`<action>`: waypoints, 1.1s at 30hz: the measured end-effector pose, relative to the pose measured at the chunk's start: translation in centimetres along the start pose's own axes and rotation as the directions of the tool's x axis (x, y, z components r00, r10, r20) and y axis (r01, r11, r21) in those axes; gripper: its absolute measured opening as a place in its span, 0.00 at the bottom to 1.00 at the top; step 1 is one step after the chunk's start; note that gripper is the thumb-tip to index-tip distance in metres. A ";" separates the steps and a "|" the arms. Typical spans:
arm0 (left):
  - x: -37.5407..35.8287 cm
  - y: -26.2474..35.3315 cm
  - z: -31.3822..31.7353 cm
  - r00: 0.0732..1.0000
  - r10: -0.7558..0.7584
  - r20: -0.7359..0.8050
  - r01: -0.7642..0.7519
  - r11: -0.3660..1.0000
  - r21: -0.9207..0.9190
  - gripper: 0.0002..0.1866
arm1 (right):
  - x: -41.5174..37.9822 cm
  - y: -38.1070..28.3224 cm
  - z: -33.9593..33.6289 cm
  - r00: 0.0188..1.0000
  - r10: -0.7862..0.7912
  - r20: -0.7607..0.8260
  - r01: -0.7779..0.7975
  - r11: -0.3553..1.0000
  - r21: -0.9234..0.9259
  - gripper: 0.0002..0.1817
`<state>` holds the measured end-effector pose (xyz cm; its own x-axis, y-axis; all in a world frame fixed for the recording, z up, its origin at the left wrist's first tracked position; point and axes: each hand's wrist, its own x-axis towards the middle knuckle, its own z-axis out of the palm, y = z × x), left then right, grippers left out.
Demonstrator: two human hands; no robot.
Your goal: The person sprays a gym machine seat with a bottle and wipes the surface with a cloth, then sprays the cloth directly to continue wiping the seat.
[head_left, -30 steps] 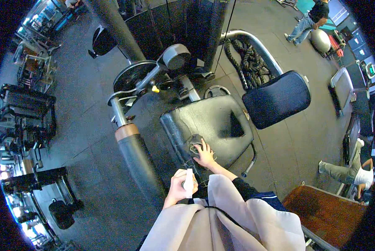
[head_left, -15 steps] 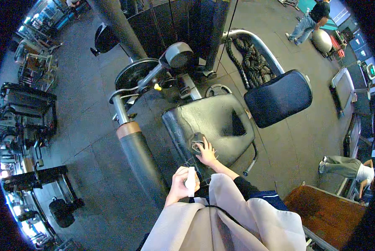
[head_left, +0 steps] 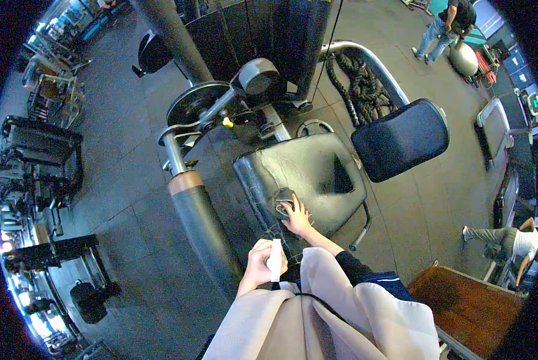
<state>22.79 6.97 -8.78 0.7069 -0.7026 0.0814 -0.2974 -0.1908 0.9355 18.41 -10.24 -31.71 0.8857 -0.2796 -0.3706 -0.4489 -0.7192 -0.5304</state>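
My left hand [head_left: 257, 266] is wrapped round what looks like a spray bottle [head_left: 275, 260], its white head seen from above, close to my body. My right hand [head_left: 297, 218] rests on a crumpled dark grey cloth [head_left: 283, 200], fingers bent over its edge. The cloth lies against the near left part of a worn black padded seat [head_left: 299, 159]. The seat's surface is cracked and shiny. My palm hides part of the cloth.
A padded roller [head_left: 203, 234] stands left of the seat, joined to the machine's metal arm. A second black pad [head_left: 401, 141] and thick rope [head_left: 365, 87] are at the right. A brown-topped box [head_left: 461, 306] is at lower right. Two people [head_left: 452, 27] [head_left: 512, 246] are farther off.
My hands, the bottle and the cloth stay almost in place. The person at lower right has shifted legs and arm; the person at upper right has changed posture near the ball.
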 end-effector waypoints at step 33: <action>-1.9 -0.5 -0.5 1.000 0.003 -0.028 -0.003 1.000 0.005 0.11 | -0.2 0.1 0.3 1.000 -0.012 0.004 0.012 0.998 -0.054 0.42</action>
<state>21.90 8.69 -9.22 0.7238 -0.6836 0.0940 -0.3028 -0.1921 0.9335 18.15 -10.00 -31.93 0.8906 -0.2680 -0.3673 -0.4308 -0.7558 -0.4932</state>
